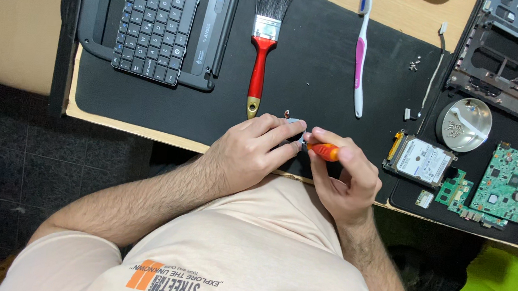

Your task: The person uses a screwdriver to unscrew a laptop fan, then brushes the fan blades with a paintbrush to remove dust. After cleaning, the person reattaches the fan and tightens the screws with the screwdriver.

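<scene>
Orange catches the eye first: the handle of a small screwdriver (324,150), pinched in the grip of the right hand (344,176) just below the red-handled paintbrush (262,44), which lies flat on the black mat (168,102) covering the surface. The left hand (248,154) is clenched around a small grey part (296,125) right beside the brush's brass end, and the driver's tip meets that part between the two hands. It looks to me like a screw is being worked on that little piece; the next move would call for a steady part and a square tip. Right of the brush lie a toothbrush (361,54), a hard drive (421,160), a metal dish (463,124) and a green circuit board (508,182); left of it, a keyboard (157,18).
</scene>
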